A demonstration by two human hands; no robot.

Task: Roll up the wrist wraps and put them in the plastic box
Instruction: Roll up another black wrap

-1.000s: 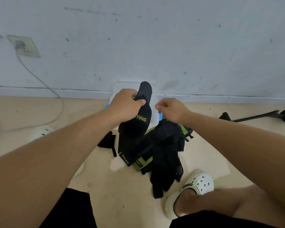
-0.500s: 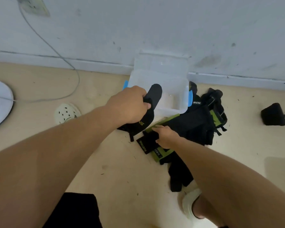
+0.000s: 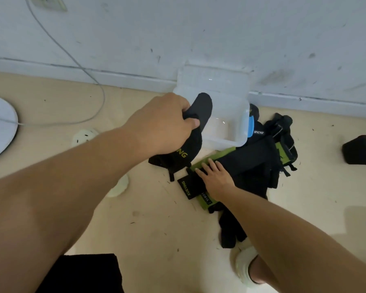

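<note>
The left hand [image 3: 165, 123] grips a black wrist wrap [image 3: 190, 134] for rolling, while the right hand [image 3: 215, 178], fingers spread flat, steadies the wrap pile [image 3: 251, 163] beside the plastic box [image 3: 226, 132].

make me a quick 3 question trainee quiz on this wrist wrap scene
1. True or false: the plastic box already holds a rolled wrap.
2. The left hand grips: A) a black wrap B) the grey cable C) a white clog
3. Where does the right hand rest?

Key: 1. False, it looks empty. 2. A. 3. Flat on the pile of wraps on the floor.
</note>
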